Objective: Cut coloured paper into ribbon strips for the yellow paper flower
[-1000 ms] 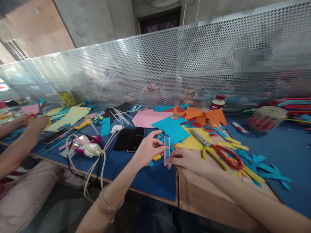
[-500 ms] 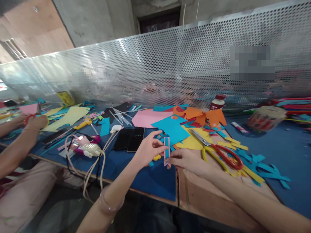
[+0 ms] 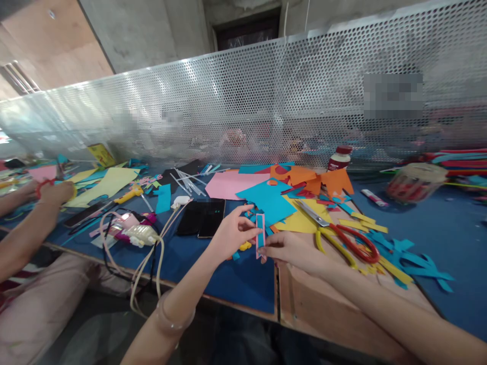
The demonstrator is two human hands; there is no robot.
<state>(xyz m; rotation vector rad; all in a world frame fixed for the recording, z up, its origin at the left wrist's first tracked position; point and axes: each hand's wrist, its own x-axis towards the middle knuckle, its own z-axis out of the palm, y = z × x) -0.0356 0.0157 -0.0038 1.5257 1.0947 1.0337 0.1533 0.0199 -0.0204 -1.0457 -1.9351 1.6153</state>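
Note:
A narrow paper strip (image 3: pixel 261 225), blue with a pink border and a notched lower end, is held upright between my hands above the table's front edge. My left hand (image 3: pixel 232 230) pinches its middle between thumb and fingers. At the lower end, the fingertips of my right hand (image 3: pixel 287 251) close on the strip. Just beyond lies a sheet of blue paper (image 3: pixel 266 200), partly over a yellow sheet (image 3: pixel 300 218). Scissors with red and yellow handles (image 3: pixel 335 233) rest with open blades to the right of my right hand.
Two dark phones (image 3: pixel 201 218) lie left of my left hand, near tangled cables (image 3: pixel 162 258) and a yellow-handled glue gun (image 3: pixel 131 195). Blue paper strips (image 3: pixel 414 258), a glue stick (image 3: pixel 374 197) and a bottle (image 3: pixel 340 158) are on the right. A co-worker's hands (image 3: pixel 57 192) hold red-handled scissors and pink paper.
My hands stay on the strip, which has tilted slightly. On the far left, the co-worker's hands and pink paper have shifted a little.

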